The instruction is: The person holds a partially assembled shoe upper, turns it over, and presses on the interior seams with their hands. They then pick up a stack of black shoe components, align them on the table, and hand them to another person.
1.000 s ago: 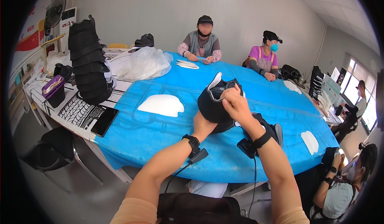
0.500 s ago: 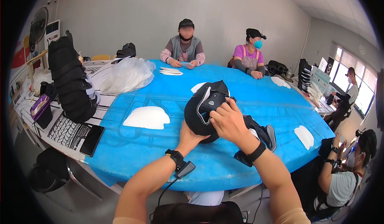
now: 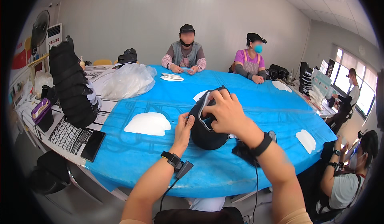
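Observation:
A black cap [image 3: 209,141] is held tilted over the middle of the blue-covered table, its opening and pale inner edge facing up. My left hand [image 3: 184,133] grips its left side, thumb along the rim. My right hand [image 3: 229,114] is bent over the far right rim, thumb and fingers curled around the edge and partly inside. A small blue patch shows within the opening; I cannot make out what it is. Beneath my right wrist lies a dark cloth item [image 3: 243,151], mostly hidden. Behind the cap a white cut piece [image 3: 199,96] is partly covered.
White curved pieces [image 3: 148,124] lie left and right on the blue sheet [image 3: 132,164]. Far left are a tall stack of black caps [image 3: 72,88], a clear plastic bag [image 3: 128,82] and a black phone [image 3: 93,145]. Two people sit opposite; another sits close at right.
The cap has turned more upright, opening upward. My left hand has shifted from beneath it to its left side. My right hand has moved over the rim, fingers reaching in.

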`<state>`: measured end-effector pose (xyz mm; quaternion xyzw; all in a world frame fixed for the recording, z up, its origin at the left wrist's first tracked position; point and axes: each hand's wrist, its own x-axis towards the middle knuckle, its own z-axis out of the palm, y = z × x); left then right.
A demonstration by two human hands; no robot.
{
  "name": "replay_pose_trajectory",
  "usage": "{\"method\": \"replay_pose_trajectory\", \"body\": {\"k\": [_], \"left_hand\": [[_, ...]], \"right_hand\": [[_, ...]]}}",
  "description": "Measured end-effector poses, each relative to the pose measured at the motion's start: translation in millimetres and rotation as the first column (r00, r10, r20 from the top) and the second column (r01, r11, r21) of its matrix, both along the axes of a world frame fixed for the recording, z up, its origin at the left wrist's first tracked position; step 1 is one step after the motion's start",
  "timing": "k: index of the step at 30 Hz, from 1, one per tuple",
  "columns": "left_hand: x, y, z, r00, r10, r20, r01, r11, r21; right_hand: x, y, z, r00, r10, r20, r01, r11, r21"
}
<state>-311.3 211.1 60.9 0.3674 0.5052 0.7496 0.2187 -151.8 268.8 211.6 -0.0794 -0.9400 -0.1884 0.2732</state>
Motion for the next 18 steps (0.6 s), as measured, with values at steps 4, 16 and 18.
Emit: {"method": "replay_pose_trajectory", "body": {"k": [4, 16, 18], "left_hand": [[-3.5, 2.4, 9.5, 0.996, -0.037, -0.08, 0.049, 0.987, 0.154], [-13.1, 7.4, 21.4, 0.953, -0.281, -0.115, 0.297, 0.943, 0.153], [-19.6, 9.6, 16.5, 0.943, -0.316, -0.103, 0.329, 0.933, 0.145]], "right_hand": [[-16.6, 26.6, 8.8, 0.977, -0.085, 0.196, 0.089, 0.996, -0.01], [-34.3, 43.1, 5.1, 0.977, -0.174, 0.12, 0.186, 0.978, -0.098], [-32.1, 76.4, 18.4, 0.987, -0.088, 0.135, 0.097, 0.993, -0.063]]}}
